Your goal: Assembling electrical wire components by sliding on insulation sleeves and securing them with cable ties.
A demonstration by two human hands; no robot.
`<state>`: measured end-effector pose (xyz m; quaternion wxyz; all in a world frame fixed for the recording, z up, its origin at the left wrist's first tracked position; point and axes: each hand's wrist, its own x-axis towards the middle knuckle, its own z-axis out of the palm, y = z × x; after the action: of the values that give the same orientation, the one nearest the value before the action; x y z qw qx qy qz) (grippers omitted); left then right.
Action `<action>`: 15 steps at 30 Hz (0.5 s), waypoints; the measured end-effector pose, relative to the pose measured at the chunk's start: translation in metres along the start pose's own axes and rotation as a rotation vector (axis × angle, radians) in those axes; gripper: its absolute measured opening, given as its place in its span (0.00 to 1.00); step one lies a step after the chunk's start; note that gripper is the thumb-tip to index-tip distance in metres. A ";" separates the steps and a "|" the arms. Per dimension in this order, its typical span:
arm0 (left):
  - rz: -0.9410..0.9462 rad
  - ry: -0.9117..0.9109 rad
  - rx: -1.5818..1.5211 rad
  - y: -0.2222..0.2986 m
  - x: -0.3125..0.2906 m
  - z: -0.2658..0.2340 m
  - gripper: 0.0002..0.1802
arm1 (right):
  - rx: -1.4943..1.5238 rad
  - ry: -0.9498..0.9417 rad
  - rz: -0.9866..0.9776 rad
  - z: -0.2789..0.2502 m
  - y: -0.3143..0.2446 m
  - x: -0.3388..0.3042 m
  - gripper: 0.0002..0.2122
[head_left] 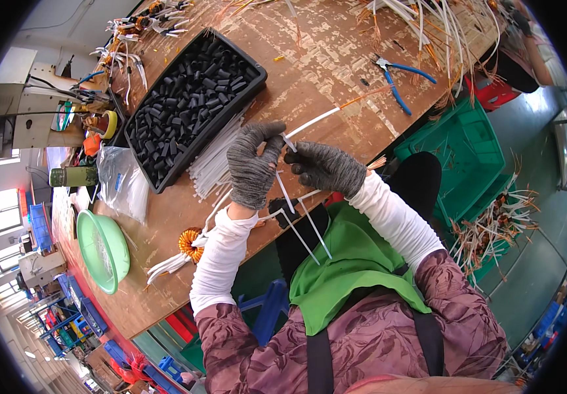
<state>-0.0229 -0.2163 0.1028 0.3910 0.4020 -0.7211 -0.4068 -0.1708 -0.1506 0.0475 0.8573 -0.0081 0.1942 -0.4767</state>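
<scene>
near the middle of the frame, both hands in grey knit gloves meet over a worn wooden workbench [336, 59]. the left hand [252, 167] has its fingers curled together and pinched on a thin white sleeved wire [311, 122] that runs up and to the right, ending in a bare copper tip. the right hand [326, 167] closes its fingertips on the same wire's lower end, just beside the left thumb. more white sleeved leads [303, 223] hang down from under the hands toward a green apron [352, 262].

lower left of the hands, a copper-wound toroid coil [190, 243] lies on the bench edge with white leads trailing left. just left of the hands lies a bundle of white tubing lengths [214, 164], touching a black tray [195, 105] full of short black sleeves. a green plastic bowl [103, 249] sits at the left, blue-handled pliers [398, 75] at the upper right, and a green crate [461, 154] stands right of the bench.
</scene>
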 end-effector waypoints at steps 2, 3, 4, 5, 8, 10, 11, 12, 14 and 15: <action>0.098 -0.087 0.101 0.009 -0.001 -0.001 0.10 | 0.021 -0.001 0.001 -0.004 0.002 0.000 0.10; 0.198 -0.174 0.202 0.014 0.000 0.000 0.10 | 0.032 -0.044 -0.052 -0.010 0.005 0.001 0.10; 0.199 -0.176 0.198 0.013 0.001 0.002 0.10 | 0.041 -0.087 -0.105 -0.014 0.007 0.000 0.11; 0.228 -0.175 0.220 0.011 0.000 0.000 0.11 | 0.042 -0.091 -0.099 -0.003 0.007 -0.004 0.11; 0.264 -0.176 0.223 0.006 -0.001 -0.005 0.12 | -0.274 0.085 -0.194 0.025 -0.002 -0.018 0.11; 0.274 -0.183 0.202 0.009 0.000 -0.006 0.13 | -0.935 0.254 -0.231 0.020 -0.008 -0.022 0.12; 0.348 -0.252 0.295 0.016 0.001 -0.008 0.15 | -0.940 0.248 -0.309 0.019 -0.007 -0.020 0.12; 0.423 -0.319 0.389 0.020 0.002 -0.008 0.17 | -0.939 0.253 -0.312 0.019 -0.008 -0.022 0.12; 0.450 -0.364 0.429 0.022 0.001 -0.007 0.20 | -0.887 0.163 -0.361 0.019 -0.010 -0.025 0.12; 0.501 -0.347 0.517 0.025 0.001 -0.007 0.20 | -0.886 0.165 -0.363 0.017 -0.011 -0.026 0.12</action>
<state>-0.0235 -0.2101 0.1282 0.2367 0.2240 -0.9308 -0.1657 -0.1862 -0.1382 0.0741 0.6562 -0.3680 0.4414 -0.4890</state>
